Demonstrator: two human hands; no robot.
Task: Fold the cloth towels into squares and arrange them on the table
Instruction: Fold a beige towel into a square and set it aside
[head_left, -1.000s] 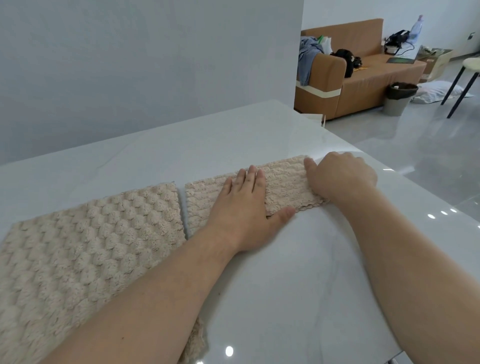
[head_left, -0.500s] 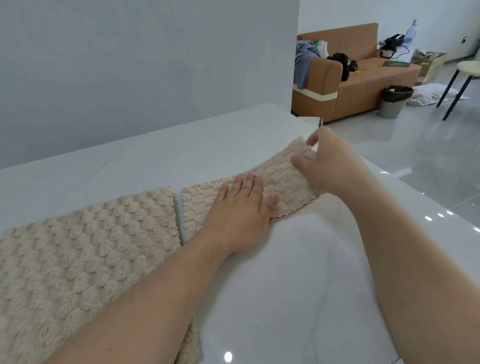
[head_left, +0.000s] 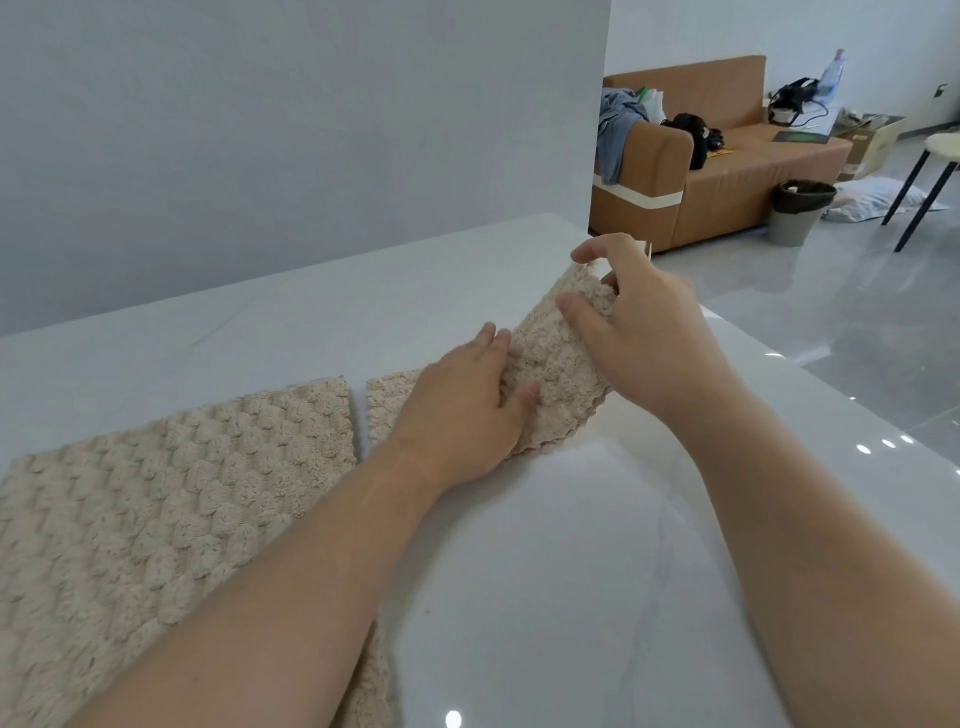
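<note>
Beige towel (head_left: 550, 374): a folded strip on the desk (head_left: 571, 571). Its left half lies flat; its right end is off the surface and tilted up.
Change: a second ago the whole strip lay flat, with my right hand resting on its far end. Since then that end has come up and started over toward the left.
Right hand (head_left: 639, 332): thumb and fingers pinch the raised end and hold it clear of the desk.
Left hand (head_left: 462, 415): fingers straight, pressing the middle of the strip down. It has stayed put, with the thumb now against the rising flap.
Flat towel (head_left: 182, 493): lies just left of the strip with a narrow gap between them, unmoved.
Meaning: I take this as the half-fold that turns the strip into a square, with my left hand marking the crease.
Next: the lifted end should go over to meet the strip's left edge, and my left hand must slip out before it lands.
Risk: the pile looks thick, so the flap may spring back or land askew.
</note>
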